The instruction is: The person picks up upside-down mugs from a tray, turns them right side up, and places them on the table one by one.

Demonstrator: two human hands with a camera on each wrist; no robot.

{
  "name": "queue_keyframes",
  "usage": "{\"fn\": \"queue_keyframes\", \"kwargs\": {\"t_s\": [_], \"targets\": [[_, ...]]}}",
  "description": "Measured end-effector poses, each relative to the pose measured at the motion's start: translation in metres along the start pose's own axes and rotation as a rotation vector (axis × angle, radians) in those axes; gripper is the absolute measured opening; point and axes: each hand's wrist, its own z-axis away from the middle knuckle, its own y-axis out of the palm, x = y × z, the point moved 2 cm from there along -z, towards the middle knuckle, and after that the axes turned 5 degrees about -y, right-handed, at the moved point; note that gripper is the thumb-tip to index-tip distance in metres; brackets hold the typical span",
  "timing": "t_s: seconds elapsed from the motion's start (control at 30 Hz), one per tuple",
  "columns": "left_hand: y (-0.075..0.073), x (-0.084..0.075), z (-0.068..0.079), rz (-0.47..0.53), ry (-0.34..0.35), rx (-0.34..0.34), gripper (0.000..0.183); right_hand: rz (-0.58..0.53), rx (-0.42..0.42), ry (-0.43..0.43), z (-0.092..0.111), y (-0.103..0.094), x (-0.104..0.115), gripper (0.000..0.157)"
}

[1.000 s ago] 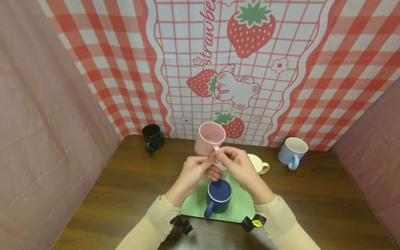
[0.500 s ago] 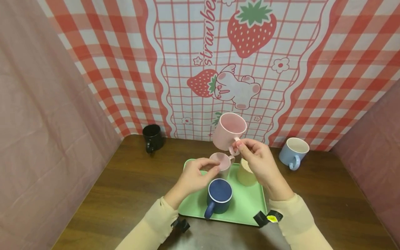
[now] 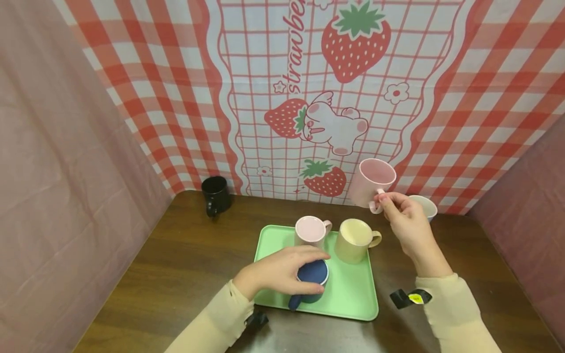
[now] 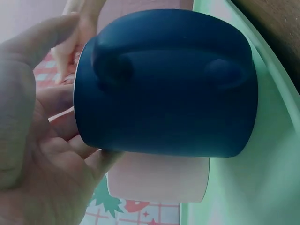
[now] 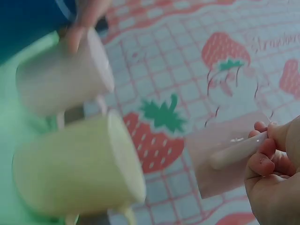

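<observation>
My right hand (image 3: 408,223) pinches the handle of a pink mug (image 3: 372,181), held in the air at the right, mouth up and tilted. In the right wrist view, thumb and fingertips close on that handle (image 5: 239,150). My left hand (image 3: 284,272) hovers over a dark blue mug (image 3: 312,272), thumb and fingers spread across its top; contact is hard to tell. The left wrist view shows the blue mug's handle (image 4: 173,37) facing the camera. A second pink mug (image 3: 310,230) and a cream mug (image 3: 353,240) stand behind it on the green tray (image 3: 348,299).
A black mug (image 3: 216,195) stands at the table's back left. A light blue mug (image 3: 424,206) at the back right is partly hidden by my right hand. Behind the wooden table (image 3: 176,264) hangs a checked strawberry cloth (image 3: 256,63).
Both hands were together at the pink mug; the left let go and moved down over the blue mug. The right hand has carried the pink mug to the right.
</observation>
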Motion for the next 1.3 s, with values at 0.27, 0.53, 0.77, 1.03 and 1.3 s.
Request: {"fn": "queue_keyframes", "kwargs": {"t_s": [0.27, 0.53, 0.77, 1.03, 1.3], "targets": [[0.001, 0.004, -0.001, -0.009, 0.014, 0.045, 0.064, 0.316, -0.112, 0.013, -0.002, -0.015, -0.045, 0.041], [0.001, 0.005, 0.001, 0.039, -0.01, 0.096, 0.066, 0.513, -0.15, 0.089, 0.001, -0.019, -0.076, 0.043], [-0.001, 0.006, 0.001, 0.083, -0.039, 0.115, 0.067, 0.528, -0.156, 0.086, 0.002, -0.018, -0.092, 0.038], [0.0, 0.007, 0.002, 0.106, -0.06, 0.124, 0.067, 0.536, -0.148, 0.101, 0.004, -0.019, -0.107, 0.038], [0.0, 0.008, 0.001, 0.118, -0.066, 0.126, 0.067, 0.518, -0.126, 0.119, 0.005, -0.019, -0.112, 0.037]]}}
